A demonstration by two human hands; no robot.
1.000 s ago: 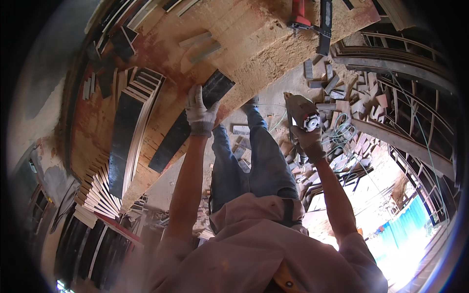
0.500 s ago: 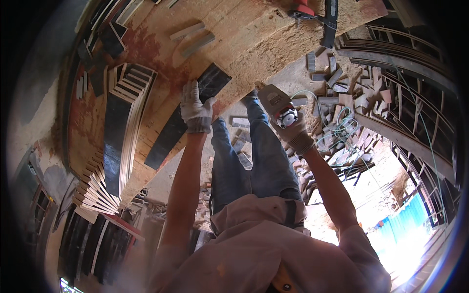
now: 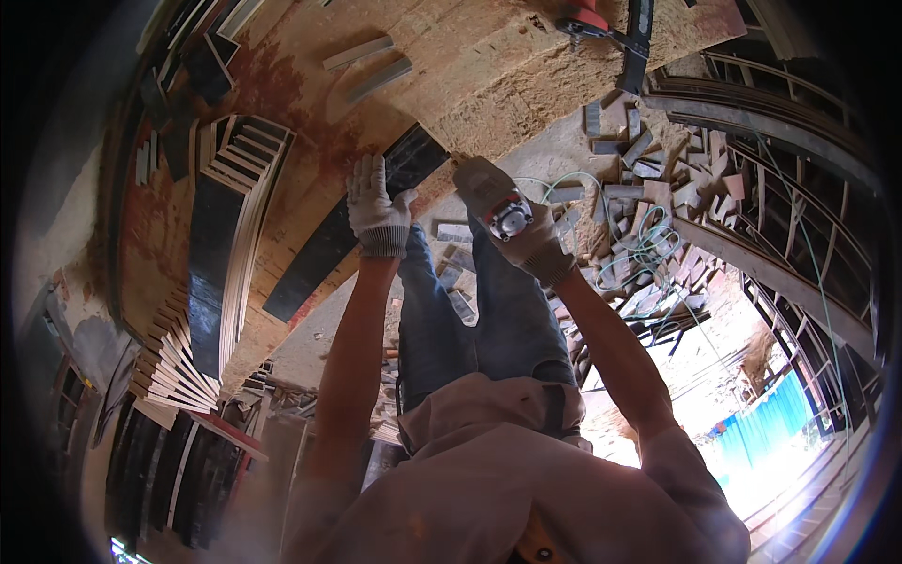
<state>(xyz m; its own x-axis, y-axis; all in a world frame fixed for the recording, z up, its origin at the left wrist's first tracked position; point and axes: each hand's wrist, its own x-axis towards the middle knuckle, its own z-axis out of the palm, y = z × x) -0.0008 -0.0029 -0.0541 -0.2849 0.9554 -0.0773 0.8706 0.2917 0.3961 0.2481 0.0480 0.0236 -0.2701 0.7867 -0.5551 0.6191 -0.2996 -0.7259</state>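
My left hand (image 3: 378,207), in a pale knitted glove, lies flat with its fingers stretched out on a long black-faced board (image 3: 324,249). This board lies slantwise on the wooden work table, its far end near the table edge. In my gloved right hand (image 3: 537,242) is a handheld power tool (image 3: 490,199) with a grey housing and a round red-and-silver part. Its front end is right by the table edge and the far end of the board; whether it touches is hidden. To the left of my left hand stands a stack of similar boards (image 3: 218,254).
Sawdust covers part of the wooden table (image 3: 489,113). Two narrow strips (image 3: 378,79) lie farther up, and a red tool (image 3: 584,17) sits at the far edge. Many offcuts (image 3: 648,155) litter the floor at right, with a pale green cord (image 3: 648,249) coiled over them.
My right hand has brought the power tool leftward and slightly up, closer to the board's far end. My left hand stays flat on the board. The whole view has shifted slightly.
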